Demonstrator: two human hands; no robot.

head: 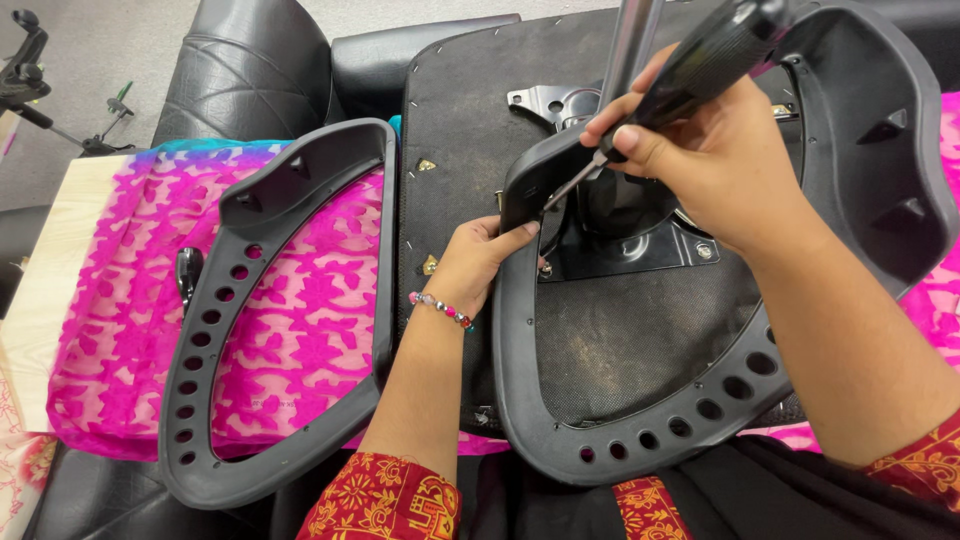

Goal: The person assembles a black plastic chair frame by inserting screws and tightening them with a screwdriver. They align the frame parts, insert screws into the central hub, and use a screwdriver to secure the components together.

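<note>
Over seat underside (640, 330), screwdriver (690, 60) in right hand (700, 160).

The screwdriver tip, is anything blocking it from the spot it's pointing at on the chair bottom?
Nothing visible does. The right hand holds the screwdriver, its shaft angling down inside the black armrest loop that the left hand steadies. Its very tip is hidden behind the armrest edge.

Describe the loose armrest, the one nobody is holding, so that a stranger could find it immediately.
Start from the pink patterned cloth left of the upturned seat base. The loose armrest lies flat on it: a black plastic loop with a row of round holes. Unlike the armrest on the seat base, no hand touches it.
</note>
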